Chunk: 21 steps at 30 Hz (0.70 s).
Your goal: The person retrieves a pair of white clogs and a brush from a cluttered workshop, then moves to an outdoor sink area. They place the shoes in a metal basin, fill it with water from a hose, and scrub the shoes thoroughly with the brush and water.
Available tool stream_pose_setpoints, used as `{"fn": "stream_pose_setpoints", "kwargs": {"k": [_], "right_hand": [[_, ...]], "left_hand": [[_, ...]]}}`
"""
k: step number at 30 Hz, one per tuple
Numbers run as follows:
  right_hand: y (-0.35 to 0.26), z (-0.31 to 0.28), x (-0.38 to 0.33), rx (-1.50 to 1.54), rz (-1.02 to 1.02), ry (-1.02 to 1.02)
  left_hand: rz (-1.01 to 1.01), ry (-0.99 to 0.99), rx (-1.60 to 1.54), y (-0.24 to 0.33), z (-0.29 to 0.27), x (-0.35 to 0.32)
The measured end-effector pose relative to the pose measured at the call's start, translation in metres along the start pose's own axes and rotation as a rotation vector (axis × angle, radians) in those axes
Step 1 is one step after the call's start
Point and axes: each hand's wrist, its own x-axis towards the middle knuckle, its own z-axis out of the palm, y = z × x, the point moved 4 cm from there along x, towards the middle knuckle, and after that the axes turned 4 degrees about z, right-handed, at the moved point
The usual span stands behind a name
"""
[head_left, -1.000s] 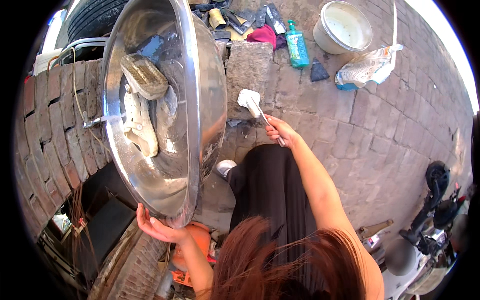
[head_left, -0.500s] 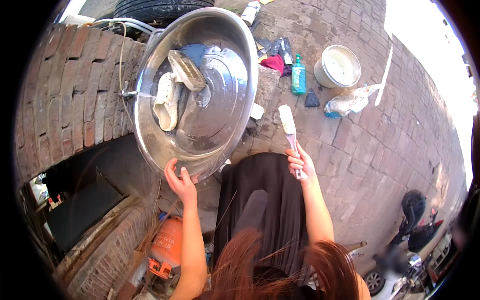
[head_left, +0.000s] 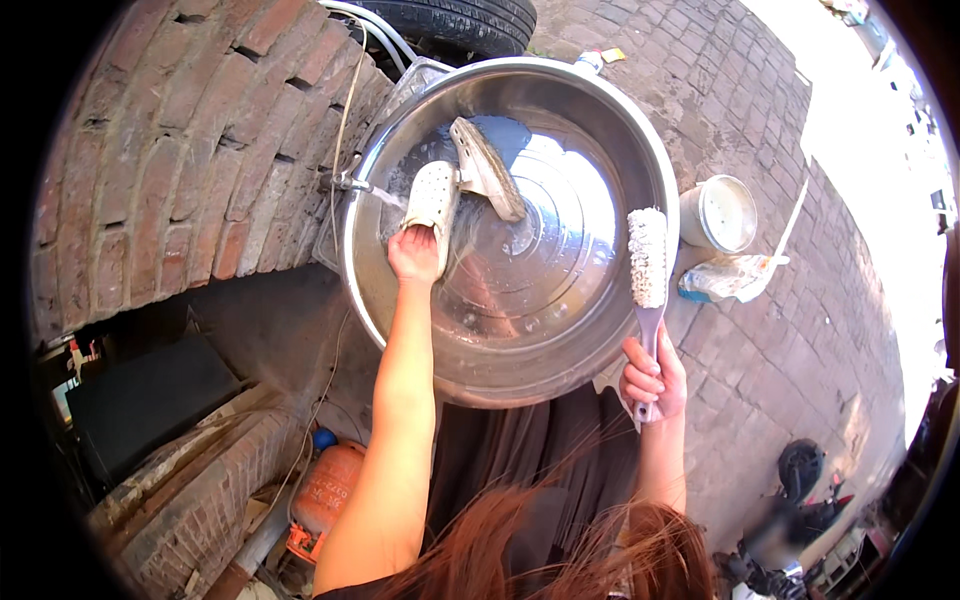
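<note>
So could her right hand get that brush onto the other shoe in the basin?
Probably yes: the right hand holds the brush over the basin rim, and the second shoe lies uncovered beside the left hand.

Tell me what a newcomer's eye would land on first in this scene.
The big shiny metal basin fills the middle of the view, beside a brick wall on the left. Inside it, the left hand grips a white perforated clog under a thin stream from a tap, with a second shoe lying sole-up next to it. At the basin's right rim, the right hand holds a white scrubbing brush upright.
</note>
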Motion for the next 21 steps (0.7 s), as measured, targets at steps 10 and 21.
{"fn": "stream_pose_setpoints", "kwargs": {"k": [10,21], "right_hand": [[0.088,0.005,0.121,-0.075,-0.082,0.295],[0.094,0.026,0.169,-0.887,-0.284,0.543]], "left_hand": [[-0.177,0.030,-0.205,-0.029,0.056,0.034],[-0.354,-0.005,-0.207,-0.009,0.115,-0.027]]}}
